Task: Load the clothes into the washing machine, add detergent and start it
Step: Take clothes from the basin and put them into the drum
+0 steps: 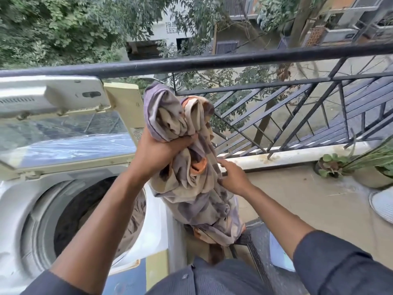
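Note:
A top-loading washing machine (19, 209) stands at the left with its lid (70, 145) raised, and dark and brown clothes lie in the drum (93, 209). My left hand (157, 152) grips a bunched patterned cloth (195, 192) in purple, beige and orange, held up just right of the drum opening. The cloth hangs down past the machine's right edge. My right hand (234, 177) touches the cloth's right side, fingers spread against the fabric.
A black metal balcony railing (255, 58) runs across behind the machine. Potted plants (336, 165) sit on the balcony floor at the right, beside a white round object (382, 207). A dark basket-like edge (253, 248) shows below the cloth.

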Demonstrator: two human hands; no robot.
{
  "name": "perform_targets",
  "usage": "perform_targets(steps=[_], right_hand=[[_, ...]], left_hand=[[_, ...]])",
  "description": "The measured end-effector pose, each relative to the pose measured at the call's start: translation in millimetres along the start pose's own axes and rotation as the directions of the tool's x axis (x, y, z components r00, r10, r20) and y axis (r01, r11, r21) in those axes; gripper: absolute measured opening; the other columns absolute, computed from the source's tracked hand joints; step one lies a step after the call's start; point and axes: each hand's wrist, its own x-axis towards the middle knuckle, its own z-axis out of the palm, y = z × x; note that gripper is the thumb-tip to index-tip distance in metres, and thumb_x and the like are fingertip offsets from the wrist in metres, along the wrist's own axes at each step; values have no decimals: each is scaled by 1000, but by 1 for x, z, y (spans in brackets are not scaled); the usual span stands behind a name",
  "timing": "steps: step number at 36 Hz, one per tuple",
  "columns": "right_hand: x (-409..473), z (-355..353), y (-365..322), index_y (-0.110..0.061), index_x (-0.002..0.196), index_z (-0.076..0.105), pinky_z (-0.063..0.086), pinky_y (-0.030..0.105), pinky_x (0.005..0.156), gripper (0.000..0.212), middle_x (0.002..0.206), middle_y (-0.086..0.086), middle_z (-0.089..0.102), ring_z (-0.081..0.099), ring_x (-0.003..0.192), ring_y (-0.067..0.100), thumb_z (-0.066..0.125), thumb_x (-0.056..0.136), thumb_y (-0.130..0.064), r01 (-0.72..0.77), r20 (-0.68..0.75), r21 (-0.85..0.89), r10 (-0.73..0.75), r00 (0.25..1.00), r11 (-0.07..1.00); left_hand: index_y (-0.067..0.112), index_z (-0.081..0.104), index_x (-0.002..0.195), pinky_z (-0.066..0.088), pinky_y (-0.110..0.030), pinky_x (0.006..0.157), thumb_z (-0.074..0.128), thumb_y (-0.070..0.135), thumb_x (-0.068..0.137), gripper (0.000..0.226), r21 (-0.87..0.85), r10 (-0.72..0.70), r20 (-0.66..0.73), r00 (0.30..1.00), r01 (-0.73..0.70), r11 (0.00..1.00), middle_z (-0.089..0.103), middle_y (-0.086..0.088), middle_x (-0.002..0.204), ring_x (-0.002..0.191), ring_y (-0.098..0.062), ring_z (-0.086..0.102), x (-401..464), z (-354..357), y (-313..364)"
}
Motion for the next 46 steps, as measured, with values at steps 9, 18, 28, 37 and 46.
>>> perform_targets(steps=[9,18,28,37,46], right_hand=[[9,7,16,-25,64,58,44,32,64,21,96,9,72,67,94,36,54,83,-16,-152,-14,-161,152,988,975],[-2,-54,13,-29,63,54,49,39,68,29,92,11,70,65,90,37,50,91,-21,-124,-169,-149,99,981,981],[-46,-118,-85,-12,73,52,50,48,63,27,67,6,58,58,69,33,47,96,-26,172,-366,-33,-172,915,985],[-65,-100,-160,-25,81,61,35,19,58,24,67,-17,52,48,62,-2,55,104,-18,499,-500,160,-366,785,852],[-71,-103,-117,-20,116,69,57,27,86,34,107,-5,71,69,96,11,61,90,0,419,-317,416,-303,899,807]], left_hand=[[27,80,110,59,-46,106,96,28,64,49,10,2,-3,1000,-2,1000,82,8,115,114,-15,76,-4,-18,5],[30,78,119,61,-36,100,94,30,82,41,218,-21,23,1000,15,976,80,16,114,111,-5,74,-2,-28,-18],[30,77,122,58,-40,91,81,61,84,49,500,-74,-57,996,93,861,73,7,111,111,-25,71,-7,-4,-34],[29,68,108,61,-46,75,71,81,57,73,560,-53,-45,998,69,825,77,2,97,90,-26,73,-11,40,-27],[30,79,107,61,-52,75,80,58,74,43,369,-2,-153,988,59,928,80,4,93,87,-22,75,-5,26,-34]])
